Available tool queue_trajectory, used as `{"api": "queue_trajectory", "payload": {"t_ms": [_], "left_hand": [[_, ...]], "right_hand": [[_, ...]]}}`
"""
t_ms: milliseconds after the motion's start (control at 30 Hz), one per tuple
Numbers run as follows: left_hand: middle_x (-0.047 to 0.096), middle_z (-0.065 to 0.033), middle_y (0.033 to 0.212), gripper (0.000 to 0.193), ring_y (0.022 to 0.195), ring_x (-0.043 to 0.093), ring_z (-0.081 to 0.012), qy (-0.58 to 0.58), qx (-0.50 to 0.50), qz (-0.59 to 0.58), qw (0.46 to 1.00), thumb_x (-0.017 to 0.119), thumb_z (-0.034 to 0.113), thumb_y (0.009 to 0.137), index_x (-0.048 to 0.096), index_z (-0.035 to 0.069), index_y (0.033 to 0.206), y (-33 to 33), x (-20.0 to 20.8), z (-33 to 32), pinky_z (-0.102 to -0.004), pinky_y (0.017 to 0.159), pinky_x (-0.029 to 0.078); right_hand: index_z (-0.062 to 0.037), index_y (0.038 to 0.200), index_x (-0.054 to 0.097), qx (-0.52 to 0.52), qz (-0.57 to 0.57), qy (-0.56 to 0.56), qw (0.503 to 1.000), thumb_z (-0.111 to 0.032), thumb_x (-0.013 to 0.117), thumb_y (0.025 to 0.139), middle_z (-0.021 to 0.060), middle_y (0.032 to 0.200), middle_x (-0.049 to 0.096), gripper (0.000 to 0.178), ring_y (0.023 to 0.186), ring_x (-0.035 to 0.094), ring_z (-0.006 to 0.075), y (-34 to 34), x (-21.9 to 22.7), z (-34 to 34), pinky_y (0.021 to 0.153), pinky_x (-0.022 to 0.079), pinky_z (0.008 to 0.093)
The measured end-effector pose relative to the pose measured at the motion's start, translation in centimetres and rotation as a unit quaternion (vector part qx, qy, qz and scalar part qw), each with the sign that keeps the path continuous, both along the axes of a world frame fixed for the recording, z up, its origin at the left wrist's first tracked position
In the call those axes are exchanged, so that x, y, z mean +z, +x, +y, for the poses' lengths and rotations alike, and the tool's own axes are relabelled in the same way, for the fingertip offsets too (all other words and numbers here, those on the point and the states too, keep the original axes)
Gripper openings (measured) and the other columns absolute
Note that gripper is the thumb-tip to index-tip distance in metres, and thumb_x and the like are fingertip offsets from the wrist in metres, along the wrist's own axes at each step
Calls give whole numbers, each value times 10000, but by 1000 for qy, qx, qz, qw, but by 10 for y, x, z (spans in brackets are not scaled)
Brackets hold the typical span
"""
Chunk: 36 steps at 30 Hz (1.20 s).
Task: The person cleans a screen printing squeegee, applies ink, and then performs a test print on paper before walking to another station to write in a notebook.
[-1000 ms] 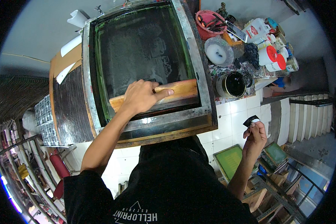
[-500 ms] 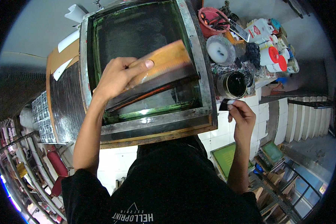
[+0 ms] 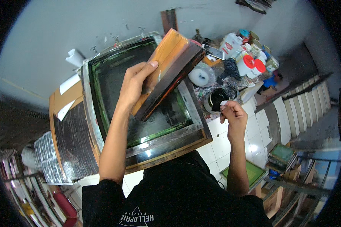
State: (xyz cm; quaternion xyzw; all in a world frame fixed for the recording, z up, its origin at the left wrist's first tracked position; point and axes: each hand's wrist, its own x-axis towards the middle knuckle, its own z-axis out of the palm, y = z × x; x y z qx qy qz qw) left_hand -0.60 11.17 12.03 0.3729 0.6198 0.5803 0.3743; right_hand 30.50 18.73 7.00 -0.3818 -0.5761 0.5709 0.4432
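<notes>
Now that the left hand [image 3: 134, 85] has lifted the clenched squeegee [image 3: 166, 73] off the screen frame [image 3: 166, 142], the pass appears finished; right hand [image 3: 233, 113] pinches a small card [image 3: 220, 106].

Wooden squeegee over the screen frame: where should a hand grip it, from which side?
Probably the squeegee's bare orange wooden back, away from the dark inky blade edge. The left hand holds it this way, from the person's left, fingers across the flat wood. It is lifted and tilted above the screen frame.
</notes>
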Motion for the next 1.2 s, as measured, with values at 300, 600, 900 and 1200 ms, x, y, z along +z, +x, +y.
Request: {"api": "queue_trajectory", "payload": {"t_ms": [300, 600, 900, 1200], "left_hand": [[624, -27, 865, 205, 743, 578, -95, -149, -244, -77, 955, 648, 214, 950, 610, 30, 1031, 57, -16, 107, -259, 660, 484], [668, -43, 906, 291, 735, 632, -107, -213, -251, -158, 931, 641, 284, 971, 634, 4, 1051, 123, -67, 93, -253, 635, 519], [652, 21, 827, 364, 616, 490, -44, -261, -157, -20, 952, 644, 407, 947, 682, 62, 1056, 158, -64, 59, -220, 538, 382], [561, 32, 722, 326, 592, 460, -66, -257, -146, -24, 955, 632, 415, 948, 642, 90, 920, 166, -50, 47, -251, 468, 347]], "right_hand": [[-1, 1052, 650, -143, 26, 38, 989, -25, 613, 937, 45, 845, 667, 123, 660, 635, 101, 79, -28, 27, 540, 461, 225], [-33, 1036, 689, -100, -145, 185, 967, -8, 681, 862, 109, 954, 684, 176, 795, 678, 212, 74, -44, 9, 692, 533, 294], [7, 986, 683, -57, -128, 340, 930, 64, 663, 830, 131, 929, 666, 168, 753, 666, 242, 78, -69, 24, 632, 529, 319], [-1, 981, 690, -74, -136, 313, 937, 28, 657, 840, 150, 934, 669, 148, 772, 673, 304, 73, -109, 74, 670, 546, 361]]}}
